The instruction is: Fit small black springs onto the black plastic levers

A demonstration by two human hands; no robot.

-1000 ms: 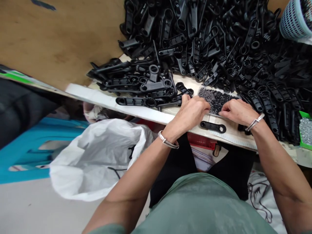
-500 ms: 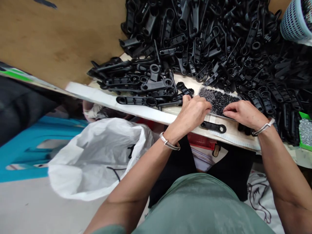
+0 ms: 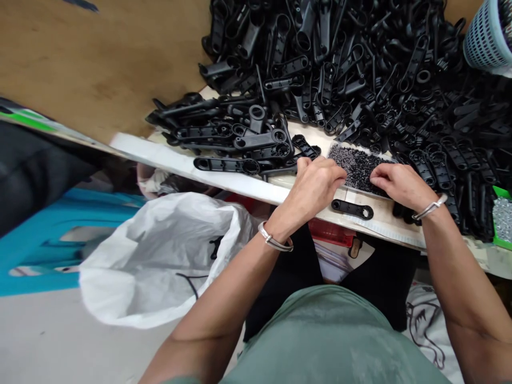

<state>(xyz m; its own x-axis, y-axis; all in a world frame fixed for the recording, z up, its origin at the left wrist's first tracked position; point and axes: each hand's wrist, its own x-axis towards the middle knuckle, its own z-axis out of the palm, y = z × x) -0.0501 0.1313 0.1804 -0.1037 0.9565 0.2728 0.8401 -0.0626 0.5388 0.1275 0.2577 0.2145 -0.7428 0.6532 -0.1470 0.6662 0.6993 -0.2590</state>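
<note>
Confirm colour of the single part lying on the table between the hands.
The part is black; head view.

Handles (image 3: pixel 360 69) are all black, and the little bits (image 3: pixel 358 166) are speckly dark grey. Board (image 3: pixel 100 58) is plain brown, bag (image 3: pixel 160 256) white, stool (image 3: pixel 60 240) bright blue. Basket (image 3: pixel 484 37) is pale blue with a grid pattern, shirt (image 3: pixel 332 336) dull green, bracelets (image 3: pixel 274 241) silver.

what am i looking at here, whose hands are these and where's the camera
The camera sits on a person's head, looking down, so both bare arms are that person's own. The left hand and right hand, each wrist bangled, rest at a shallow tray of tiny dark pieces; what the curled fingers pinch is hidden. One black plastic lever lies loose on the table near them, a big heap of similar levers behind. A white bag gapes below.
</note>
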